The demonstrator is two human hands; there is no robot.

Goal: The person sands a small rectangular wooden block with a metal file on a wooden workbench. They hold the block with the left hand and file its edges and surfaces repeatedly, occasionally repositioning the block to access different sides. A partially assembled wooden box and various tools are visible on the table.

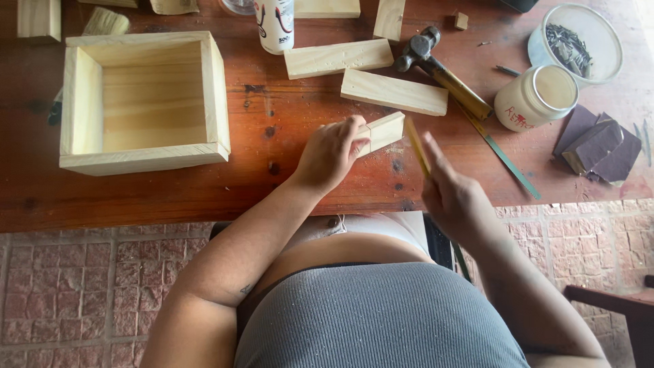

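My left hand (pixel 330 153) is closed over a short pale wooden block (pixel 383 131) and presses it flat on the reddish wooden table (pixel 272 184). Its right end sticks out past my fingers. My right hand (pixel 453 197) holds a yellow pencil (pixel 417 144) upright-tilted, its tip close to the block's right end. Whether the tip touches the wood I cannot tell.
An open-topped pale wooden box (pixel 143 102) stands at the left. Two longer wood pieces (pixel 394 91) (pixel 338 58), a hammer (pixel 443 68), a steel ruler (pixel 504 158), a white jar (pixel 537 97), a clear tub of nails (pixel 575 42), sandpaper pieces (pixel 599 146) and a white glue bottle (pixel 275 24) lie beyond.
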